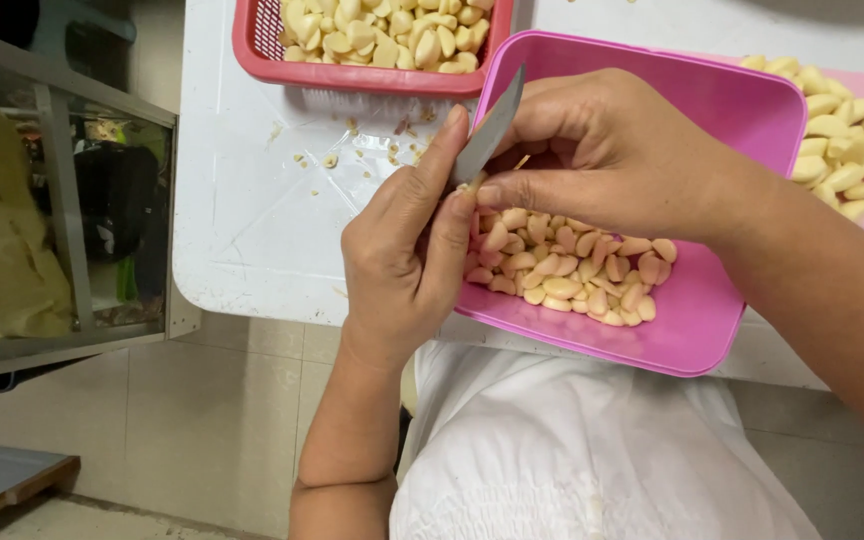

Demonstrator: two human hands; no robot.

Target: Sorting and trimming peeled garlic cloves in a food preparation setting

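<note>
Two bare hands meet over the near corner of a pink tub [742, 110] that sits on a white table [242, 200]. The right hand [612, 155] is closed around a small knife [489, 130], its one grey blade angled up and away toward the far side of the table, the handle buried in the palm. The left hand [407, 250] is curled with the thumb and forefinger pinched together right under the blade's lower end; they seem to be gripping a single garlic clove [471, 186], though only a pale sliver of it peeks out between the fingertips, so I cannot be sure of more than that. Inside the tub lies a heap of peeled cloves [567, 275], pale cream with a pinkish tint from the plastic, too many and too overlapped to count exactly, several dozen by the look of it, gathered in the near half of the tub. Beyond the hands stands one red basket [252, 45] with slotted walls, filled with more cloves. At the far right a third lot of cloves [837, 140] is piled on something pink and flat, just behind the tub. That makes three separate batches of garlic and two deep containers. Small crumbs and trimmed bits [392, 150] are scattered on the table between the basket and the tub. The person wears a white garment [572, 450], and a tiled floor [202, 420] shows below the table edge.
</note>
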